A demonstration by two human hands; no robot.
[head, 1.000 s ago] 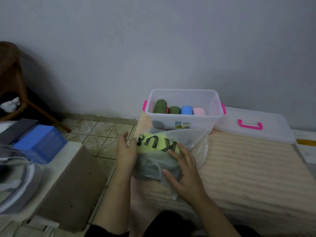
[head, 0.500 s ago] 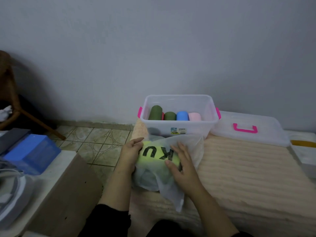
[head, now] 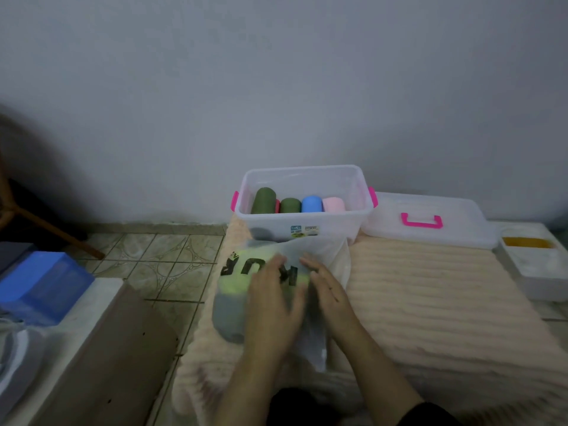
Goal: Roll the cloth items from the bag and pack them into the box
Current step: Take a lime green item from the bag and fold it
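Since the earlier frames, the left hand (head: 270, 305) has crossed from the bag's left side onto its top, and the bag (head: 319, 256) now shows more of its lettered yellow-green cloth (head: 242, 272), with a grey cloth (head: 227, 315) bulging at its near left end. Both hands lie on the bag, side by side; motion blur hides the finger detail, so whether the left hand presses flat or pinches the film cannot be told. The right hand (head: 325, 290) rests with fingers extended over the bag's right part, apparently flat, though its grip is also uncertain. The bag sits on a ribbed peach mat (head: 430, 302), just in front of the box (head: 307, 179). Inside the box, four rolls stand in a row along the near wall: two green rolls (head: 264, 199), a blue roll (head: 312, 203) and a pink roll (head: 333, 204); the space behind them is free. The lid (head: 430, 210) lies to the right, touching the box.

Judged stage: the hands are opening the bag to draw out the next cloth. Risks: thin film may cling or tear if pulled hard; both cloths may come out tangled together; the bag lies near the mat's left edge, so a sideways tug could spill cloth onto the tiled floor (head: 159, 265).
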